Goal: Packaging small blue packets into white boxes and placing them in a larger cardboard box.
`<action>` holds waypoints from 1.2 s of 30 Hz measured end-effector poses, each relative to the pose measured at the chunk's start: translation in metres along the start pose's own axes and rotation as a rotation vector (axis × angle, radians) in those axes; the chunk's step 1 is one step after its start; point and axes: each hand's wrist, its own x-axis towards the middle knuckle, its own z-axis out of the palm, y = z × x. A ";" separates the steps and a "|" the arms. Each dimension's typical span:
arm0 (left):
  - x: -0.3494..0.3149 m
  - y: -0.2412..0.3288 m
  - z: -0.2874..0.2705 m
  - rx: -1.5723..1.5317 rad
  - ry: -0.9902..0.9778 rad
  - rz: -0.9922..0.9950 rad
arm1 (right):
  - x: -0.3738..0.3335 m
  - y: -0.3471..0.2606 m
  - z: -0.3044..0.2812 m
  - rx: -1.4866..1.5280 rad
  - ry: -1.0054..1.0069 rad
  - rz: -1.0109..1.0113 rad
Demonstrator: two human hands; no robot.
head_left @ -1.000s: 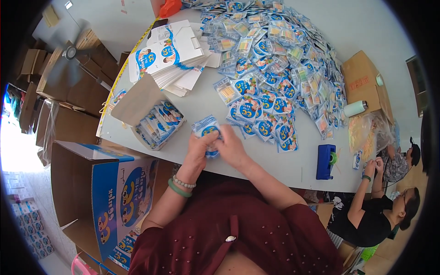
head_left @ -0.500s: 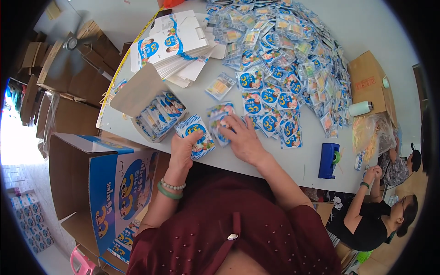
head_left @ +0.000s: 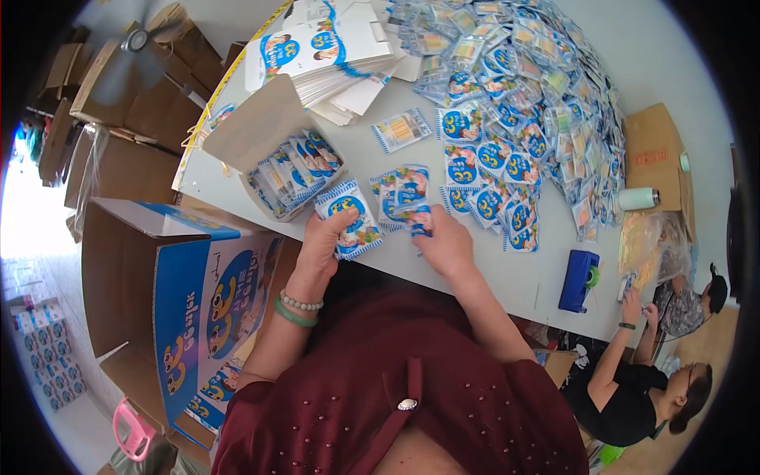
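Note:
My left hand [head_left: 321,241] is closed round a blue-and-white sachet [head_left: 354,226], thumb on its front, beside an open white carton [head_left: 255,131]. Filled sachets stand in a row inside that carton. My right hand [head_left: 447,245] pinches the lower right edge of another small sachet [head_left: 405,192] just above the table. Whether more than one sachet is in either hand I cannot tell. A single sachet [head_left: 402,130] lies back side up beyond my hands. To the right of my right hand, several sachets [head_left: 492,154] lie front side up in overlapping rows.
A large heap of sachets [head_left: 546,87] covers the far right of the table. Flat white cartons [head_left: 332,51] are stacked at the back. A blue tape dispenser [head_left: 578,281] stands at right, near a bottle [head_left: 639,198] and co-worker [head_left: 633,396]. A large printed box [head_left: 178,332] stands left.
My right hand has moved right and drawn back from over the sachets, so the one it pinches now shows. My left hand still grips its sachet. The whole view has shifted slightly.

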 end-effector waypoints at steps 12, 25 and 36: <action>0.002 -0.026 0.011 0.196 -0.303 -0.422 | 0.044 -0.020 -0.008 0.019 0.055 0.128; -0.002 -0.019 0.011 0.179 -0.319 -0.458 | 0.059 0.002 -0.016 0.276 0.090 -0.104; -0.013 0.009 -0.013 0.126 -0.069 -0.219 | 0.019 0.008 0.001 -0.088 0.193 -0.455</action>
